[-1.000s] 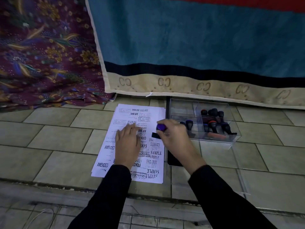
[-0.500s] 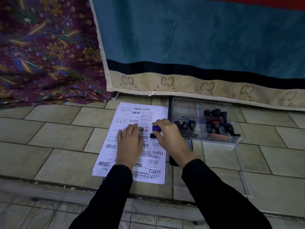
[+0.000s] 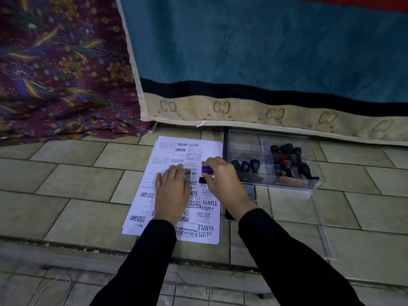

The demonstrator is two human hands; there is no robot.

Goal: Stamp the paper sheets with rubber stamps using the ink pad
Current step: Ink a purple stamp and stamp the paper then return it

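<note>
At the far left, a purple flowered cloth (image 3: 55,69) lies bunched on the tiled floor (image 3: 72,180), its hem reaching toward the far left corner of the paper. Beside it a teal blanket (image 3: 254,47) with a beige border hangs down to the floor along the far edge of your work area.

The paper (image 3: 207,151), a small stack of white sheets, lies flat on the tiles in front of you, its far edge near the blanket's border. It is already crowded with prints: AMENDED along the left edge, SAMPLE and FAX OUT toward the near right corner, AIR MAIL near the far edge.

Your left hand (image 3: 173,193) lies palm down on the middle of the top sheet, fingers spread and flat, pinning it.

Your right hand (image 3: 225,184) is closed around a stamp (image 3: 206,173) with a purple knob, fingertips pinching the handle from above. Its black base sits on the sheet near the right edge, just right of your left fingertips.

Under your right wrist, a dark ink pad (image 3: 250,192) lies on the floor, touching the paper's right edge; most of it is hidden.

Right of that stands a clear box (image 3: 287,140) against the blanket, holding more stamps (image 3: 287,164) with black and orange handles in its compartments.
</note>
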